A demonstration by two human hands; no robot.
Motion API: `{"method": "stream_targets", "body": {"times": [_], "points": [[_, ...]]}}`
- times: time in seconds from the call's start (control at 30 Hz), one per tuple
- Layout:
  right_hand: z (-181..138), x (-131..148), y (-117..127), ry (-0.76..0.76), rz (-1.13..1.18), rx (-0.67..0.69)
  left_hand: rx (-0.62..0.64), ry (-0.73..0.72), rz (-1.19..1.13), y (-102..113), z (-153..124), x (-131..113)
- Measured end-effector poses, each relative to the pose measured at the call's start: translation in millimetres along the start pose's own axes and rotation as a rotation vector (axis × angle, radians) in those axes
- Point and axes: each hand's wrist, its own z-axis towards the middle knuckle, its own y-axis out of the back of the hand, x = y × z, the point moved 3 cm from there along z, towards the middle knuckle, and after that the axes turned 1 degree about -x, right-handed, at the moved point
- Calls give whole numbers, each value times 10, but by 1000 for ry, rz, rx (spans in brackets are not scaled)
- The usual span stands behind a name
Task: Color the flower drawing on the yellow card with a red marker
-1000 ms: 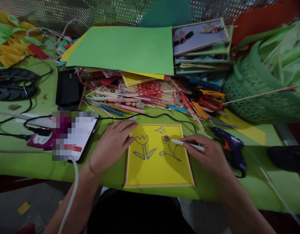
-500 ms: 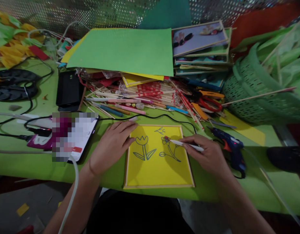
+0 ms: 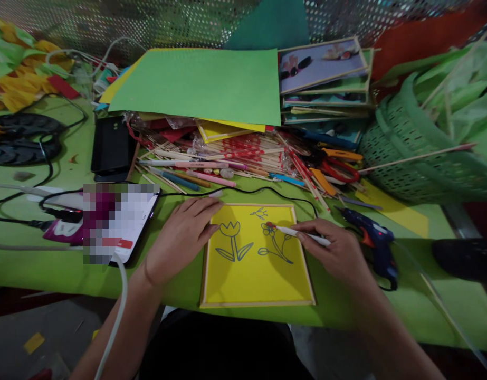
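A yellow board (image 3: 223, 282) edged with thin wooden strips lies flat on the table before me. It carries outlines of a tulip (image 3: 229, 229), a second flower (image 3: 268, 228) with a stem, and a small winged shape (image 3: 259, 213). My left hand (image 3: 188, 227) rests palm down over the board's upper left edge, fingers stretched out. In my right hand (image 3: 330, 240) is a white marker (image 3: 306, 235), pinched near its middle. Its tip touches the second flower, where the top petal is coloured red.
Behind the board lie loose sticks and pens (image 3: 211, 171), scissors (image 3: 340, 168) and a green sheet (image 3: 203, 84). A glue gun (image 3: 375, 237) lies at right, near a green basket (image 3: 405, 142). A phone (image 3: 138, 227) with cables is at left.
The red patch on the second flower's top petal looks fuller. My right hand and the marker have barely shifted, and my left hand stays in place.
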Motion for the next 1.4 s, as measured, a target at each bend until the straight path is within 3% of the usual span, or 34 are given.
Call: {"method": "stream_targets", "body": {"times": [1.4], "points": [[-10,-4,48,-48,23,20,-9,-2,-7,0,-3,5]]}}
